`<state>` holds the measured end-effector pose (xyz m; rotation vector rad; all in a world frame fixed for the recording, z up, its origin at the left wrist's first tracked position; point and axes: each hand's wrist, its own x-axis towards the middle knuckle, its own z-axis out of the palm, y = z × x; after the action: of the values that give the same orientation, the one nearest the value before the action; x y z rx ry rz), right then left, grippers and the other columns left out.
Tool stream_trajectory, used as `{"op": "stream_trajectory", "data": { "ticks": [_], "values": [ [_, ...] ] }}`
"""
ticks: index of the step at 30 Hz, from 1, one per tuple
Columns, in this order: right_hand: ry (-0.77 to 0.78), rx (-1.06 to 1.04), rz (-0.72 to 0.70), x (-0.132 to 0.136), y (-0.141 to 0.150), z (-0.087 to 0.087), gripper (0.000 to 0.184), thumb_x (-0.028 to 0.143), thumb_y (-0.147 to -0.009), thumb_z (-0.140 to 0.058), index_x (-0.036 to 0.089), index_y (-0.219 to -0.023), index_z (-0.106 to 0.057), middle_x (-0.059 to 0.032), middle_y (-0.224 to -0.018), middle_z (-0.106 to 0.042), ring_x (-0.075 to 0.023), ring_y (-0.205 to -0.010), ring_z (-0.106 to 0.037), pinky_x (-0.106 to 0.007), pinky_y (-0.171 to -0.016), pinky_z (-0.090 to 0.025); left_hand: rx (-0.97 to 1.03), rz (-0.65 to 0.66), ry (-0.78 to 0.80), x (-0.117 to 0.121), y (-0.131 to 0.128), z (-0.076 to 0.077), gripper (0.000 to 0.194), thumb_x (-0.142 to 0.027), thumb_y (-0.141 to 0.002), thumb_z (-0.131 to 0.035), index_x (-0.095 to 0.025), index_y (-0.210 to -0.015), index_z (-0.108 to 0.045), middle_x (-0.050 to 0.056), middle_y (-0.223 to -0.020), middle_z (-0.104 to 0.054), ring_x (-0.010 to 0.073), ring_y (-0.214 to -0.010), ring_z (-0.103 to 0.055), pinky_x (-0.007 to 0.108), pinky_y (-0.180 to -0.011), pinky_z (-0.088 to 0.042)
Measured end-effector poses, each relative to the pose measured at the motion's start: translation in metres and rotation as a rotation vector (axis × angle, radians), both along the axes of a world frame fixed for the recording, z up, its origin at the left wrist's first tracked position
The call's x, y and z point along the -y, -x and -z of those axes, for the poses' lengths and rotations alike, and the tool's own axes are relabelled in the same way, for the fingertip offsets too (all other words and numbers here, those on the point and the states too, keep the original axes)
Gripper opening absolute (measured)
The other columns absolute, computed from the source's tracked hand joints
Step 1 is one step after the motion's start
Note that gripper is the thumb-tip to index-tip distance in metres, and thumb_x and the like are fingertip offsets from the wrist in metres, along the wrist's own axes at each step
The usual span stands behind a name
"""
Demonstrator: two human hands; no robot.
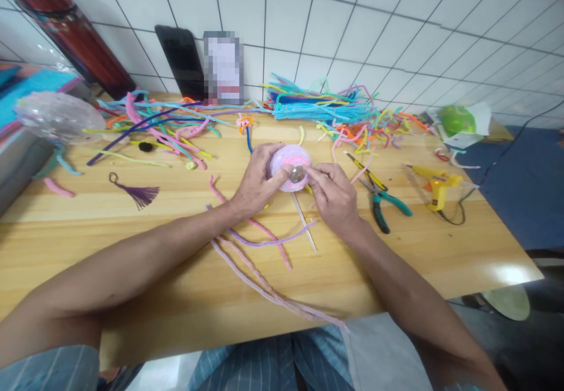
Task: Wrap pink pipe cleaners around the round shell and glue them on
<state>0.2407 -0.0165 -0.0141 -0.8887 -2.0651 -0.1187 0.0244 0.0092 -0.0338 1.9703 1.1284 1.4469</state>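
The front edge of the wooden table slants up toward the right, ending at a corner beyond the right forearm; a tiled wall bounds the back. Wood shows between the two forearms, crossed by loose pink and lilac pipe cleaners and a thin clear stick. Teal-handled pliers lie just right of the right hand, with a yellow hot glue gun farther out. A blue pipe-cleaner bundle sits behind; a purple tassel lies well left. Between the hands, near the middle, is a round pink-and-lilac pipe-cleaner coil with a clear dome. The left hand clasps its left side, thumb on the front. The right fingers are bunched at the dome's right edge; whether they pinch it, I cannot tell.
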Motion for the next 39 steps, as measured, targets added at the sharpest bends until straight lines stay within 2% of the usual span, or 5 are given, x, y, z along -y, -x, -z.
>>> {"op": "stream_trajectory", "data": {
  "ticks": [4, 10, 14, 27, 39],
  "values": [
    [-0.003, -0.039, -0.041, 0.0, 0.0012, 0.0002, 0.038, 0.009, -0.104, -0.055, 0.022, -0.135, -0.072, -0.0118, -0.112, -0.075, -0.0206, -0.106, -0.073, -0.034, -0.089, -0.064, -0.01, -0.002, -0.007, 0.0001, 0.0006, 0.0012, 0.048, -0.057, -0.102, -0.061, -0.022, -0.135, -0.059, 0.011, -0.133, -0.065, 0.027, -0.127, -0.061, 0.045, -0.114, -0.048],
    [0.015, -0.058, -0.05, -0.0003, 0.003, 0.0018, 0.043, 0.009, -0.103, -0.055, 0.027, -0.139, -0.07, -0.0107, -0.115, -0.076, -0.0212, -0.107, -0.074, -0.036, -0.09, -0.065, -0.026, -0.006, -0.018, 0.0002, 0.0005, 0.0032, 0.049, -0.057, -0.104, -0.057, -0.022, -0.137, -0.057, 0.012, -0.135, -0.065, 0.027, -0.128, -0.061, 0.046, -0.115, -0.049],
    [0.035, -0.081, -0.058, -0.0003, 0.0045, 0.0019, 0.04, 0.009, -0.103, -0.056, 0.024, -0.137, -0.071, -0.012, -0.114, -0.076, -0.0216, -0.109, -0.073, -0.036, -0.093, -0.063, -0.02, -0.002, -0.016, 0.0005, 0.0005, 0.0021, 0.047, -0.055, -0.104, -0.059, -0.021, -0.136, -0.058, 0.012, -0.134, -0.065, 0.0268, -0.127, -0.061, 0.046, -0.114, -0.05],
    [0.149, -0.14, -0.027, 0.0038, 0.006, 0.0007, 0.035, 0.021, -0.097, -0.072, 0.025, -0.131, -0.071, -0.0124, -0.122, -0.067, -0.0263, -0.115, -0.068, -0.045, -0.099, -0.061, -0.014, 0.006, 0.006, 0.001, 0.0008, 0.0012, 0.045, -0.051, -0.103, -0.061, -0.022, -0.136, -0.056, 0.012, -0.136, -0.064, 0.0263, -0.128, -0.061, 0.045, -0.115, -0.049],
    [0.228, -0.172, -0.012, 0.0039, 0.0081, -0.0018, 0.029, 0.02, -0.102, -0.062, 0.028, -0.128, -0.073, -0.0086, -0.114, -0.074, -0.0234, -0.105, -0.072, -0.041, -0.091, -0.063, 0.007, 0.005, -0.016, 0.0013, -0.0009, 0.0026, 0.045, -0.053, -0.103, -0.06, -0.021, -0.135, -0.057, 0.012, -0.133, -0.064, 0.0255, -0.127, -0.062, 0.044, -0.114, -0.05]
  ]
}}
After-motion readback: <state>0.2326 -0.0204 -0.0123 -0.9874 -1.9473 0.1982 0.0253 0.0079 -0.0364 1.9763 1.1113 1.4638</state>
